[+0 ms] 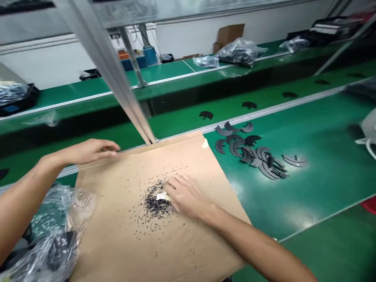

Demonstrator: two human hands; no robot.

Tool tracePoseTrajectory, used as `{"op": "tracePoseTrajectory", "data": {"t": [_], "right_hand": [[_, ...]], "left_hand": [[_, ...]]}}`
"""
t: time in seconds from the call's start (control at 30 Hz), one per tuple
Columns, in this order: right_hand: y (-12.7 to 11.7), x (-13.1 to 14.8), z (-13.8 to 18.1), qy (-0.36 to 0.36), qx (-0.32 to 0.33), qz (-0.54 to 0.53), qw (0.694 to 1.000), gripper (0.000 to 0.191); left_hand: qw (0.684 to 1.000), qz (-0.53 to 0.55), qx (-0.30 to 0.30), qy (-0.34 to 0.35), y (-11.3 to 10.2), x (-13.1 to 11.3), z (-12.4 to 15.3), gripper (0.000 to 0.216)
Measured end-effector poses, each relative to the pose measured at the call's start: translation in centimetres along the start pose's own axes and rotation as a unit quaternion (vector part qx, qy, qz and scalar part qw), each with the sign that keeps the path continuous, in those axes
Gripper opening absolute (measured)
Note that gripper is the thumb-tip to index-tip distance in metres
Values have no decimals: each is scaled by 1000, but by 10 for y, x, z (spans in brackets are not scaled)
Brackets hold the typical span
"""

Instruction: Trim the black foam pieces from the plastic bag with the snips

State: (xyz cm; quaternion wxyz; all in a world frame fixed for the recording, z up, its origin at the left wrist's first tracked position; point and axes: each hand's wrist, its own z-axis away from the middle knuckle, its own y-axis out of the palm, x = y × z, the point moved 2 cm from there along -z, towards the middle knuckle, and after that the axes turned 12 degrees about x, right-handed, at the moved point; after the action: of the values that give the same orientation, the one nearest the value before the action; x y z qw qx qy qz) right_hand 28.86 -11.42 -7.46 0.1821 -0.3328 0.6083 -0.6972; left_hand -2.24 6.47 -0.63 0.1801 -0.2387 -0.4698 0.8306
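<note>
A sheet of brown paper (123, 243) lies on the green bench, with a scatter of tiny black bits (155, 203) near its middle. My right hand (185, 196) rests palm down on the paper beside the bits, fingers together over a small white object (161, 196). My left hand (88, 150) lies on the paper's far left edge, fingers curled and pressing it down. Nothing else shows in that hand.
A pile of black crescent-shaped parts (252, 152) lies right of the paper. More single black parts ride the green conveyor belt (249, 105) behind. A crinkled clear plastic bag (53, 231) sits at the lower left. A metal post (117, 78) rises beyond the paper.
</note>
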Motion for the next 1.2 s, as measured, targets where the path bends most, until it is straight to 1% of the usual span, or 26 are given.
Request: {"op": "tracePoseTrajectory", "data": {"t": [0.03, 0.1, 0.13, 0.17, 0.2, 0.23, 0.27, 0.3, 0.37, 0.43, 0.47, 0.53, 0.6, 0.67, 0.77, 0.8, 0.83, 0.93, 1.0, 1.03, 1.07, 1.13, 1.17, 1.2], "right_hand": [[1, 0, 1, -5, 5, 0, 1000, 14], [4, 1, 4, -16, 7, 1, 1000, 13], [5, 1, 5, -20, 5, 1, 1000, 14], [6, 0, 7, -21, 2, 0, 1000, 15], [8, 0, 8, -23, -1, -1, 1000, 16], [9, -2, 9, -24, -5, -2, 1000, 17], [10, -3, 9, -23, -8, -1, 1000, 18], [10, -4, 10, -22, -9, 1, 1000, 17], [11, -6, 10, -18, -13, 6, 1000, 15], [12, -7, 10, -15, -20, 9, 1000, 12], [13, -7, 10, -15, -25, 11, 1000, 10], [14, -8, 10, -19, -45, 11, 999, 11], [12, -9, 10, -29, -83, 10, 996, 15], [8, -11, 10, -41, -139, 11, 989, 18], [-1, -16, 11, -50, -232, 19, 971, 23], [-4, -18, 11, -55, -248, 23, 967, 25], [-6, -21, 10, -57, -250, 28, 966, 26], [-7, -32, 2, -50, -202, 54, 977, 25], [-7, -33, -2, -58, -206, 50, 976, 20], [-8, -32, -4, -57, -225, 23, 972, 20], [-11, -29, -6, -49, -250, -18, 967, 23], [-15, -19, -11, -17, -288, -128, 949, 34], [-17, -13, -14, -2, -289, -187, 939, 37], [-18, -6, -18, 7, -271, -242, 932, 37]], "left_hand": [[995, 26, 53, 82, -1, -29, -13, 44], [977, 40, 67, 196, -4, -90, -48, 36], [968, 29, 48, 244, -5, -119, -71, 35], [962, 11, 23, 273, -7, -145, -96, 35], [959, -10, 1, 282, -9, -169, -124, 36], [962, -29, -20, 269, -12, -188, -153, 36], [970, -36, -40, 237, -15, -205, -181, 36], [979, -35, -48, 196, -18, -218, -208, 39], [987, -28, -61, 147, -22, -238, -251, 46], [992, -21, -70, 103, -24, -250, -280, 47], [993, -20, -74, 85, -25, -253, -289, 45], [994, -19, -86, 59, -26, -254, -296, 39], [993, -20, -104, 46, -28, -248, -290, 33], [991, -21, -125, 39, -31, -236, -273, 31], [987, -23, -158, 28, -37, -212, -229, 28], [984, -24, -171, 33, -38, -202, -210, 26], [981, -27, -186, 45, -38, -193, -190, 25], [970, -31, -223, 88, -32, -167, -121, 18], [968, -15, -230, 94, -20, -154, -72, 12], [969, 1, -227, 99, -12, -149, -49, 9], [969, 24, -222, 109, -1, -146, -27, 7], [964, 89, -209, 139, 23, -143, 11, 6], [959, 126, -204, 150, 37, -143, 26, 5], [953, 165, -201, 158, 51, -143, 40, 5]]}}
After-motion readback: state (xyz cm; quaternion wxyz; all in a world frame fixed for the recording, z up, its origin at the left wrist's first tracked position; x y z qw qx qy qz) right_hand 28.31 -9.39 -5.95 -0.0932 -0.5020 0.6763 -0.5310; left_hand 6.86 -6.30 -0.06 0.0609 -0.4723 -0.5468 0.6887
